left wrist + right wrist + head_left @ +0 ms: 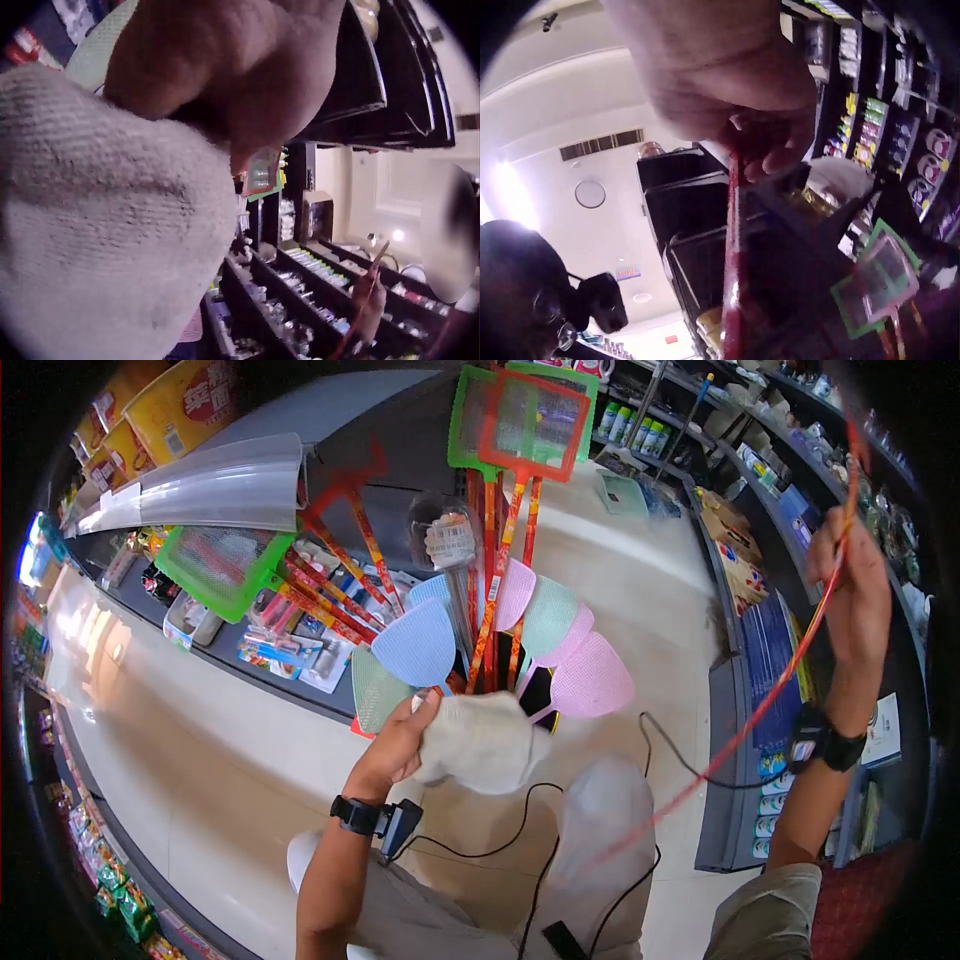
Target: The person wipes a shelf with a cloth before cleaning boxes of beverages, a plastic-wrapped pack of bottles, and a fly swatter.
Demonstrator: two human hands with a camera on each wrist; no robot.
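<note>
My left hand (pixel 400 738) grips a whitish cloth (pixel 480 745) by its left edge, thumb on top. The cloth overlaps the lower part of a bunch of fly swatters, among them a blue one (pixel 414 643) and a pink one (pixel 592 676). In the left wrist view, the ribbed cloth (pixel 112 232) fills much of the lower left. Raised at the right, my right hand (pixel 855 585) holds a long red patterned stick (pixel 770 705), which slants down to the left and blurs over my knee. In the right wrist view, the fingers curl round this stick (pixel 735 277).
Mesh swatters with green (pixel 215 570) and red (pixel 535 425) frames rise from the bunch on red patterned handles. Shelves of goods (pixel 735 760) stand close at the right, and a low grey shelf (pixel 265 678) at the left. Black cables (pixel 480 853) hang across my legs.
</note>
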